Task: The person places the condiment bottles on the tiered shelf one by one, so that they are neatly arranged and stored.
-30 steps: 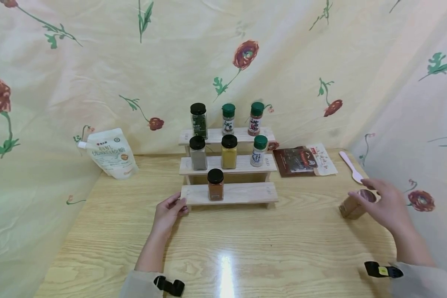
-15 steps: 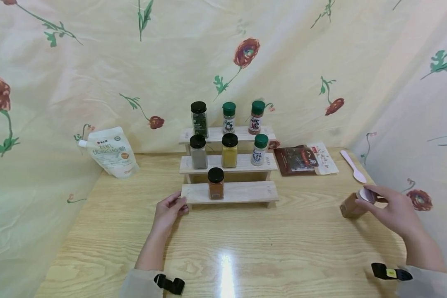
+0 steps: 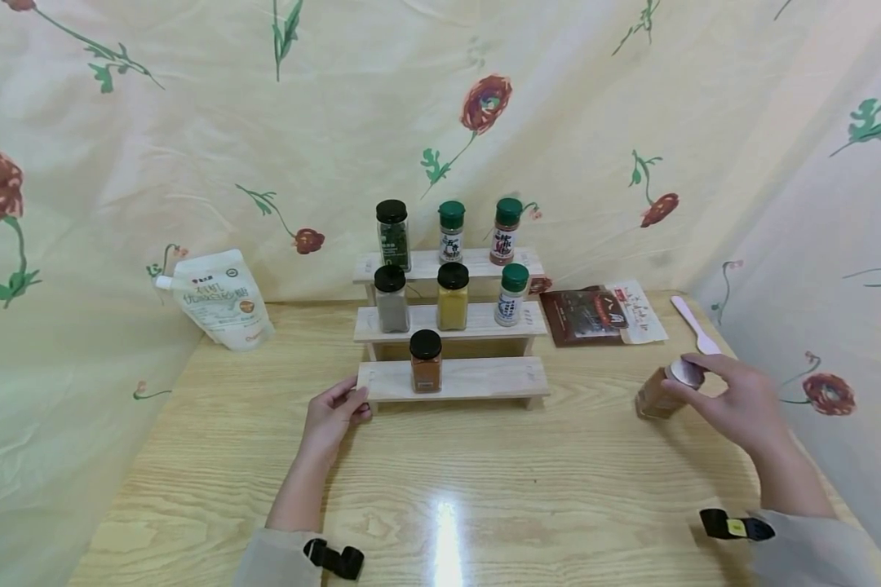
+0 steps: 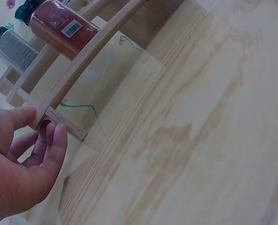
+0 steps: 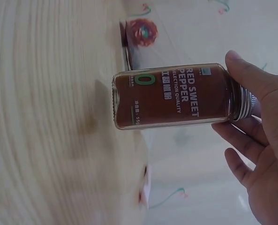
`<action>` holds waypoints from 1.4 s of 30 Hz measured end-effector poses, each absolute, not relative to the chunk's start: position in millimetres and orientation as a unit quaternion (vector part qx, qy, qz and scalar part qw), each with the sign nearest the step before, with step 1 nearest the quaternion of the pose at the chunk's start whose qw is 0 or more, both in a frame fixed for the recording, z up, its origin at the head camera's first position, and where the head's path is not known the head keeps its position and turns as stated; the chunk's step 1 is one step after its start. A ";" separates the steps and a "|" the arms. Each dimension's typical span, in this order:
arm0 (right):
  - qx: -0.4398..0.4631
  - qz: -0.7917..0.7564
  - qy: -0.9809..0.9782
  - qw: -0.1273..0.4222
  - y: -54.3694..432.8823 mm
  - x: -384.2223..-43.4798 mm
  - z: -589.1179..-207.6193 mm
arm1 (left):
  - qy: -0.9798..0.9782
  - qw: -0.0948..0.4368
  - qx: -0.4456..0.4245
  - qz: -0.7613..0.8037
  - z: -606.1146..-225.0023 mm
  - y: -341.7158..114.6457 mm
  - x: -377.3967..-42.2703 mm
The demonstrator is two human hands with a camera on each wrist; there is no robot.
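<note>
My right hand (image 3: 741, 403) grips a glass jar of red sweet pepper powder (image 3: 655, 397) by its silver screw lid. In the right wrist view the jar (image 5: 157, 101) shows its "RED SWEET PEPPER" label, and its base looks raised off the tabletop. At the left end of the lowest tier, my left hand (image 3: 335, 416) pinches the board of a three-tier wooden rack (image 3: 495, 381). Thumb above and curled fingers below show in the left wrist view. A black-lidded jar of orange-red spice (image 3: 426, 371) stands on that tier.
The middle tier bears a grey spice jar (image 3: 392, 310), a yellow one (image 3: 452, 308) and a green-capped shaker (image 3: 509, 306). Several bottles line the top tier. Spice packets (image 3: 583, 318) and a pink spoon (image 3: 696, 326) lie right; a white pouch (image 3: 223, 302) leans left.
My right hand has closed on the jar's lid and moved the jar left. My left hand stays on the rack's end.
</note>
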State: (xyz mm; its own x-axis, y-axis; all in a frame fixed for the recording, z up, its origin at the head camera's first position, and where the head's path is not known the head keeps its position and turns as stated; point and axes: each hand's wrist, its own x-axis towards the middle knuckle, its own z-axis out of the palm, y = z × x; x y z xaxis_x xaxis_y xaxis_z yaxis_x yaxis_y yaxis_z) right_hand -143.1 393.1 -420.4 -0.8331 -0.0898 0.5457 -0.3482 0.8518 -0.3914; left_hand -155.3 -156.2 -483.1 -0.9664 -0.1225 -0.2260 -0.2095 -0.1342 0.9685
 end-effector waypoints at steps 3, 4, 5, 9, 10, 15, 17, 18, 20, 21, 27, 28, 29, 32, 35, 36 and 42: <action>0.147 0.254 -0.915 0.275 379.3 -148.2 -418.0 | 0.658 0.029 -0.128 0.742 -483.4 -156.2 -155.1; 0.156 0.261 -0.912 0.276 374.6 -149.6 -417.1 | 0.658 0.029 -0.128 0.742 -483.5 -156.1 -155.2; 0.165 0.268 -0.908 0.278 369.9 -150.8 -416.0 | 0.658 0.028 -0.128 0.741 -483.6 -156.1 -155.2; 0.192 0.285 -0.895 0.284 351.8 -156.5 -411.9 | 0.658 0.028 -0.124 0.742 -483.6 -156.3 -155.2; 0.198 0.288 -0.893 0.284 347.3 -157.9 -410.7 | 0.658 0.028 -0.123 0.743 -483.7 -156.4 -155.2; 0.216 0.295 -0.888 0.280 325.5 -164.1 -404.0 | 0.656 0.026 -0.120 0.744 -484.3 -156.7 -155.0; 0.222 0.296 -0.887 0.276 317.6 -166.6 -401.8 | 0.656 0.024 -0.121 0.745 -484.6 -156.6 -155.0; 0.225 0.295 -0.887 0.276 313.8 -168.0 -400.9 | 0.656 0.024 -0.120 0.745 -484.7 -156.6 -155.0; 0.231 0.294 -0.886 0.276 306.0 -171.1 -399.4 | 0.655 0.024 -0.120 0.745 -484.7 -156.6 -154.8; 0.234 0.295 -0.885 0.276 302.2 -172.8 -398.7 | 0.654 0.023 -0.121 0.746 -484.8 -156.6 -154.8; 0.248 0.308 -0.878 0.269 278.7 -181.0 -395.6 | 0.652 0.025 -0.119 0.748 -484.9 -156.8 -154.5; 0.251 0.310 -0.877 0.266 274.9 -182.1 -395.0 | 0.652 0.025 -0.120 0.748 -484.7 -156.7 -154.5; 0.254 0.313 -0.876 0.264 271.3 -183.3 -394.4 | 0.652 0.025 -0.121 0.748 -484.7 -156.7 -154.4; 0.264 0.324 -0.872 0.255 260.3 -186.1 -392.2 | 0.653 0.024 -0.123 0.747 -484.8 -156.4 -154.6; 0.273 0.337 -0.868 0.243 249.1 -188.4 -389.4 | 0.654 0.024 -0.125 0.746 -485.0 -156.2 -154.9; 0.275 0.340 -0.867 0.239 245.1 -189.1 -388.6 | 0.654 0.024 -0.126 0.745 -485.2 -156.2 -155.1; 0.279 0.348 -0.867 0.222 221.8 -192.7 -384.8 | 0.656 0.023 -0.127 0.744 -484.9 -156.0 -154.9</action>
